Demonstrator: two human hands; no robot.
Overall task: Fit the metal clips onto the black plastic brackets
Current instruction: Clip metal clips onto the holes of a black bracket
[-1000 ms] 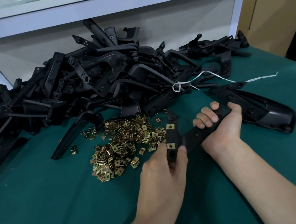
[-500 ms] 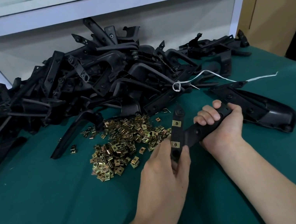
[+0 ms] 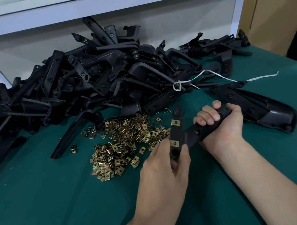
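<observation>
Head view. Held bracket (image 3: pixel 195 134) sits just above the table (image 3: pixel 42 207), roughly mid-table and a little toward the right edge. Right hand (image 3: pixel 222 129): grip curled fully round the bracket's long arm. Left hand (image 3: pixel 164 170): grip pinching the near end of the short cross piece, thumb on top, fingers beneath. Two brass-coloured clips are seated on that cross piece, upper clip (image 3: pixel 175 122) toward its far end and lower clip (image 3: pixel 174 143) just above the left thumb; both appear square on the edge. Loose clip pile (image 3: pixel 121 145) lies on the table just left of the hands. Heap of brackets (image 3: pixel 100 81) runs along the far edge, with a white string (image 3: pixel 216 76) trailing from it toward the right edge. Judgement: the step in hand is seating or checking the lower clip on this bracket. If no further clip position is open (cannot tell, since the long arm is partly covered by the fingers), the next move calls for setting this bracket aside, away from the unfitted heap, and freeing the left hand to pick one clip from the pile.
</observation>
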